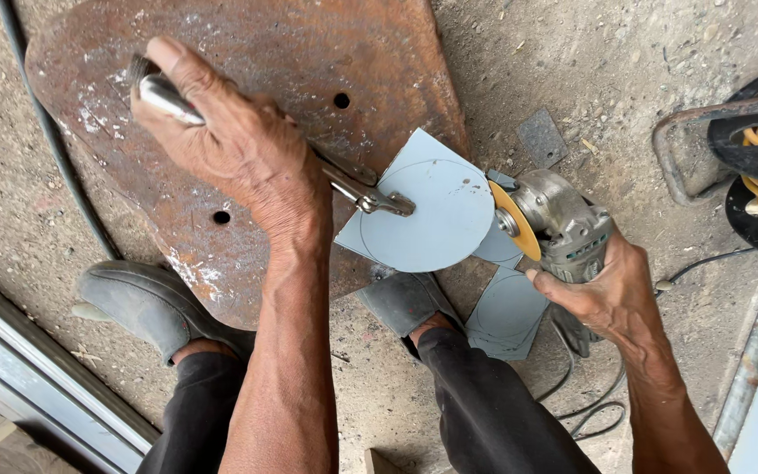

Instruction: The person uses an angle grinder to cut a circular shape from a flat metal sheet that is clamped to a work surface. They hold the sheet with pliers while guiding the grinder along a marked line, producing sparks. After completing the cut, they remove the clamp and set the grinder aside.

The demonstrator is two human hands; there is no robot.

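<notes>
Two hands: L hand [239, 145] pliers [344, 180], R hand [611, 294] grinder [563, 224].

The big plate [247, 105] at far left is thick metal, rough, covered in brown rust. The round disc [436, 215] is thin sheet metal, smooth, matt grey-blue. The locking pliers [361, 189] are shiny bare steel. The grinder [563, 224] has a dull grey cast-metal head and a yellow abrasive wheel [515, 219]. The floor [625, 61] is rough, dusty concrete. The shoes [146, 303] look like matt grey rubber.

Left hand [230, 145] and right hand [611, 294] both clenched, arms extended.
</notes>
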